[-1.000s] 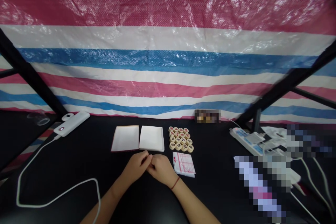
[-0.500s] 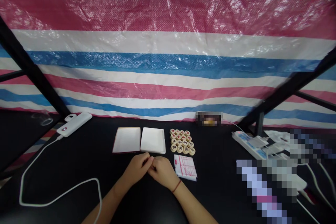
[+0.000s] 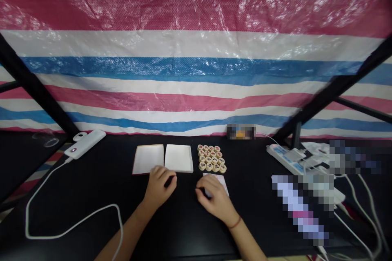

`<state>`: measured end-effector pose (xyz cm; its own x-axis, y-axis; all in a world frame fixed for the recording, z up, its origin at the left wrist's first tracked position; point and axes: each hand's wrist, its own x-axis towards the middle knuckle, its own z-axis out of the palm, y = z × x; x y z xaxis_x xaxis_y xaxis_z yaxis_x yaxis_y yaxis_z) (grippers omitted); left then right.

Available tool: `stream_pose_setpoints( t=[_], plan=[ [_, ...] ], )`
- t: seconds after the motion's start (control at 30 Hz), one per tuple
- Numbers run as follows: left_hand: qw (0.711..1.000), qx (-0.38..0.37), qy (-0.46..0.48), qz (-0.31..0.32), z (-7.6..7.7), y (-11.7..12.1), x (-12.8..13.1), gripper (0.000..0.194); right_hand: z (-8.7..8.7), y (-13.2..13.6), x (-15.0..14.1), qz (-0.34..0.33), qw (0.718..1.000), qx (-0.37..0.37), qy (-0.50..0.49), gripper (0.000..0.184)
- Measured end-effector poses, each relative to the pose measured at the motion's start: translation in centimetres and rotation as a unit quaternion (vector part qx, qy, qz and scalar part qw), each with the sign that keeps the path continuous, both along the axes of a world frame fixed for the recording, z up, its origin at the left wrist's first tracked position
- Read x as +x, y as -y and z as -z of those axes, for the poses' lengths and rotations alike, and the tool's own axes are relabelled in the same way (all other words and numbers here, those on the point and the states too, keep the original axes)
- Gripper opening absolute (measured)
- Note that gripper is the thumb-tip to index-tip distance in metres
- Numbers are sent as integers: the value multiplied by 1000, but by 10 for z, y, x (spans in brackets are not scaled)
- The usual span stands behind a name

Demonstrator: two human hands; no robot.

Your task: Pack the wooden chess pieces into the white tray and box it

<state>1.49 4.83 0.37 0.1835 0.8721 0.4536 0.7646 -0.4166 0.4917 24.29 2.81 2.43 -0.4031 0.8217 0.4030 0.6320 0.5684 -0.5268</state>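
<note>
My left hand (image 3: 159, 187) is over the black table just in front of the open box lid (image 3: 149, 158), fingers curled with a gap to the thumb, nothing seen in it. My right hand (image 3: 216, 196) is over the folded paper sheet (image 3: 222, 180) with red lines, covering much of it; its thumb is apart from the fingers. Whether the right hand touches the paper I cannot tell. Beside the lid stands a white box tray (image 3: 179, 157). Several round Chinese chess pieces (image 3: 211, 159), marked in red or black, stand in rows to its right.
A white device (image 3: 87, 144) lies at the back left, its white cable (image 3: 58, 237) looping over the table. On the right are a power strip (image 3: 286, 159) with plugs and cables, and a pixelated object (image 3: 301, 210). A striped sheet (image 3: 183, 102) hangs behind.
My hands were together at the middle and have parted. The left moved slightly left toward the lid; the right moved right over the folded paper. The view has shifted a little.
</note>
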Motion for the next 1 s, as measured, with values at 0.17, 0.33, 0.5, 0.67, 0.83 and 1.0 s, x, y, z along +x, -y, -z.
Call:
stream_pose_setpoints(
  t=[0.17, 0.33, 0.5, 0.67, 0.83, 1.0],
  plan=[
    [994, -4, -101, -46, 0, -10, 1, 24, 23, 21, 62, 109, 990, 16, 87, 30],
    [988, 27, -149, 5, 3, 2, 5, 22, 39, 30, 66, 121, 985, 49, 110, 19],
    [989, 55, -130, 38, -6, 22, 5, 14, 23, 25, 47, 139, 985, 100, 37, 21],
    [990, 0, -111, -87, -25, -9, -5, 29, -11, 0, 8, 122, 976, 170, -61, 15],
    [974, -76, -126, -175, -35, -50, -6, 25, -12, -35, -36, -43, 992, 116, 36, 17],
    [973, -114, -144, -144, -21, -51, -9, 23, 7, -43, -46, -73, 994, 30, 79, 12]
  ],
)
